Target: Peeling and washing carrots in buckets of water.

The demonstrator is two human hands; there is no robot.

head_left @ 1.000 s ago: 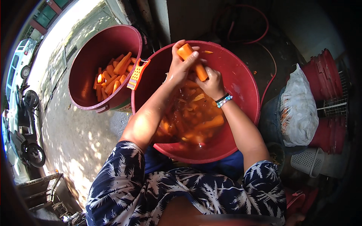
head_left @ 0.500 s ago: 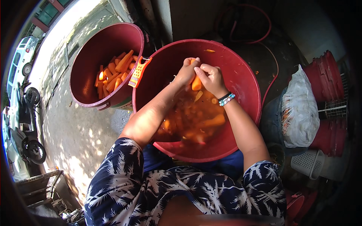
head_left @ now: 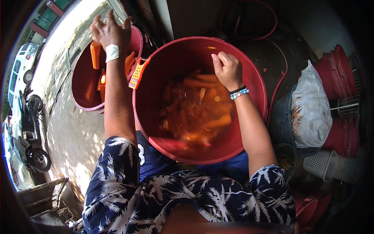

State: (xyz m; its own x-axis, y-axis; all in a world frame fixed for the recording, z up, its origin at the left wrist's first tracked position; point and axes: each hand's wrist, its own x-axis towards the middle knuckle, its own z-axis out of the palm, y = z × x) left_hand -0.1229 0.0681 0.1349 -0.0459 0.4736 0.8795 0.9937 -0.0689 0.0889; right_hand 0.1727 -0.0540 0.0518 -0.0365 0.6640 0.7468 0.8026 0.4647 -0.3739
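Observation:
My left hand [head_left: 111,33] is over the left red bucket [head_left: 136,35], its fingers spread. A peeled carrot [head_left: 95,55] is in the air just below it, apart from the fingers. More carrots [head_left: 129,64] lie inside that bucket, partly hidden by my forearm. My right hand [head_left: 228,69] is closed in a fist above the big red tub [head_left: 257,78]; whatever it may hold is hidden. Cloudy orange water in the tub covers several carrots [head_left: 218,121], and a thin peel strip [head_left: 202,94] floats on it.
An orange slotted plastic tool [head_left: 139,73] hangs on the tub's left rim. On the right are a white sack [head_left: 311,109], stacked red buckets [head_left: 339,74] and a white basket [head_left: 322,165]. A pink hose [head_left: 277,91] curves behind the tub. Parked vehicles [head_left: 17,70] are at far left.
My left hand has left the right hand, swung to the left bucket and let go of a carrot. My right hand has shifted slightly right and stays closed.

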